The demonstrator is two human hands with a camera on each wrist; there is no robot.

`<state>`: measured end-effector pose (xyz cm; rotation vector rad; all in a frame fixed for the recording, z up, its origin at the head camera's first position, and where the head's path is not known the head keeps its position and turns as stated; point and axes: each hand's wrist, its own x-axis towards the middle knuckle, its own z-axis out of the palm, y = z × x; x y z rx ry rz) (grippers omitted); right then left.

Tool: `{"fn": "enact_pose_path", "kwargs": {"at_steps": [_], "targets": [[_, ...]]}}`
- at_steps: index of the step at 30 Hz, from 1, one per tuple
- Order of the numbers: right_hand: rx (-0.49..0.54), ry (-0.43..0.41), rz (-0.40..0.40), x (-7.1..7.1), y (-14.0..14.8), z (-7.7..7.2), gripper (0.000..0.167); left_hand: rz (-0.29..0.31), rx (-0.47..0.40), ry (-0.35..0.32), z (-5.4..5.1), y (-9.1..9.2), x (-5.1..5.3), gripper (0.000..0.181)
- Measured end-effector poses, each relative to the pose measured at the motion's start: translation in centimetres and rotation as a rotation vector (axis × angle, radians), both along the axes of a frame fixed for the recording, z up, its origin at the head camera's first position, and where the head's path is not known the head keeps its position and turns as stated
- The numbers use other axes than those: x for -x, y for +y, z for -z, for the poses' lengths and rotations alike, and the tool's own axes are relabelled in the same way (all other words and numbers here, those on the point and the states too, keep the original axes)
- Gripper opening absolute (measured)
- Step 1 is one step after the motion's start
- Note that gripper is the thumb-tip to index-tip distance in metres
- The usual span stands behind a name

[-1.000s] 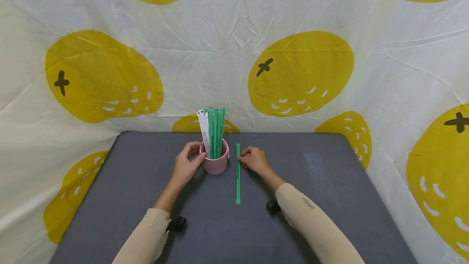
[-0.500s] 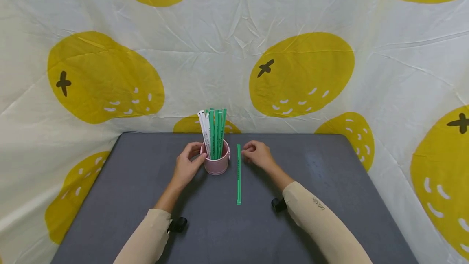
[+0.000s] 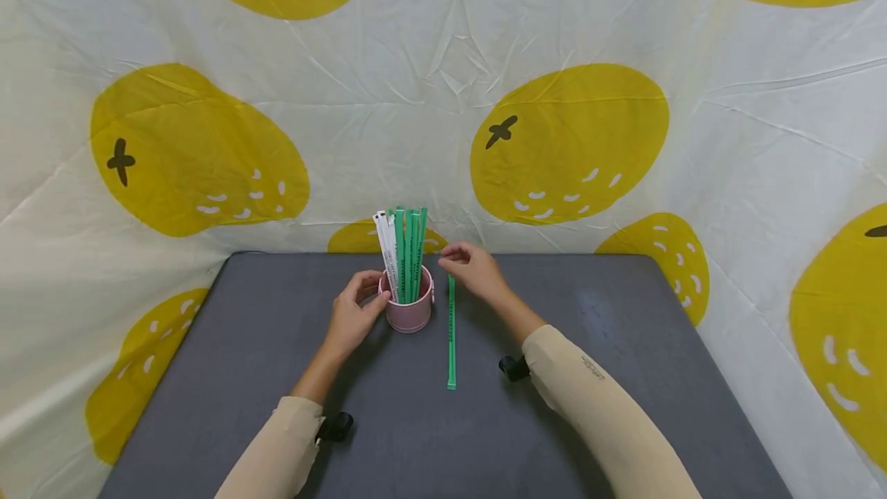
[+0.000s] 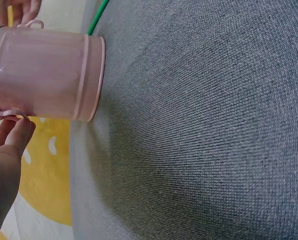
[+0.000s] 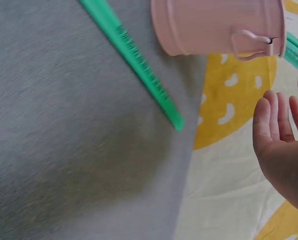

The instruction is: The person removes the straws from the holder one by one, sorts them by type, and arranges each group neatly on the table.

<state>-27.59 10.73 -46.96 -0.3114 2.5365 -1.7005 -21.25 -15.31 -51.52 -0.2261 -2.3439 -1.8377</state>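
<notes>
A small pink bucket stands upright on the table, holding several long, thin wrapped straws, green ones and white ones. My left hand holds the bucket at its left side; the left wrist view has the thumb and fingers at the side handle. Just right of the straws, my right hand hovers with loosely bent fingers and nothing visible between them. Beneath it a single green straw with dark print lies on the table, its far tip close below the hand in the head view.
The dark grey table has its far edge just behind the bucket. A pale curtain with yellow fruit prints hangs behind it. Each wrist carries a small black camera.
My right hand has left the side of the lying green straw, shifting right, then up and left toward the straws in the bucket. The left hand and bucket stay put.
</notes>
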Motion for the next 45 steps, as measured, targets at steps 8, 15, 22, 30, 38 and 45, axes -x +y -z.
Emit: {"fn": "enact_pose_path", "kwargs": {"at_steps": [8, 15, 22, 30, 38, 45], "targets": [[0.103, -0.010, 0.025, 1.4, -2.0, 0.3, 0.037, 0.000, -0.003, 0.014, 0.2, -0.1, -0.1, 0.041], [0.101, 0.022, 0.060, 1.8, -3.4, 0.3, 0.039, 0.000, 0.001, 0.029, 0.2, -0.1, 0.1, 0.041], [0.083, 0.056, 0.066, 1.9, -4.2, 0.2, 0.036, -0.013, 0.021, 0.037, -0.1, 0.1, 0.1, 0.040], [0.080, 0.044, 0.080, 2.0, -4.7, 0.0, 0.034, 0.005, 0.031, 0.027, 0.0, 0.0, 0.2, 0.040], [0.059, 0.066, 0.100, 2.0, -5.1, -0.5, 0.029, 0.026, 0.010, 0.003, -0.3, 0.2, 0.4, 0.045], [0.074, 0.071, 0.101, 1.6, -4.7, -0.6, 0.026, 0.032, -0.009, -0.008, -0.2, 0.5, 0.1, 0.045]]}}
